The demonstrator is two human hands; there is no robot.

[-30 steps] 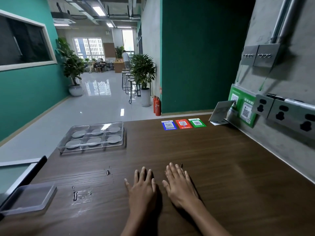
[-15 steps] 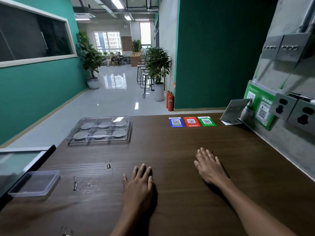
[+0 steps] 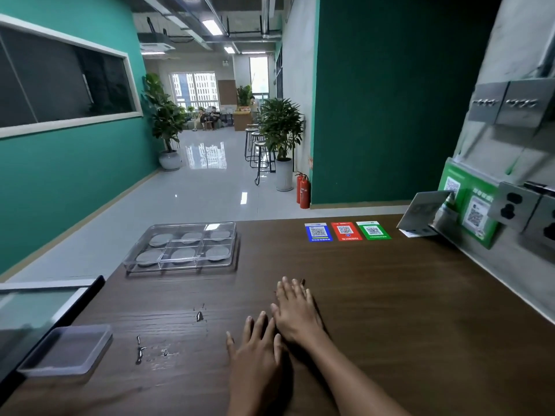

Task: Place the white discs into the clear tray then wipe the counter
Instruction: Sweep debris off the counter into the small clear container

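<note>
A clear tray [image 3: 231, 259] with divided compartments stands on the dark wooden counter [image 3: 390, 310] at the far left; each compartment holds a white disc [image 3: 183, 254]. My left hand [image 3: 256, 360] lies flat on the counter near the front edge, fingers spread, holding nothing. My right hand [image 3: 295, 313] lies flat just ahead of it and slightly right, also empty, its side touching the left fingertips. Small puddles of water [image 3: 142, 351] glisten on the wood left of my hands, with a drop [image 3: 199, 316] further back.
A shallow clear lid [image 3: 67, 351] lies at the counter's near left edge beside a glass panel. Blue, red and green QR stickers [image 3: 347, 231] sit at the far edge. A card stand [image 3: 420, 211] and wall sockets [image 3: 516, 205] line the right wall.
My right hand has swung back left from the counter's middle right and now rests against my left hand. The left hand has stayed flat in place. The view has shifted slightly.
</note>
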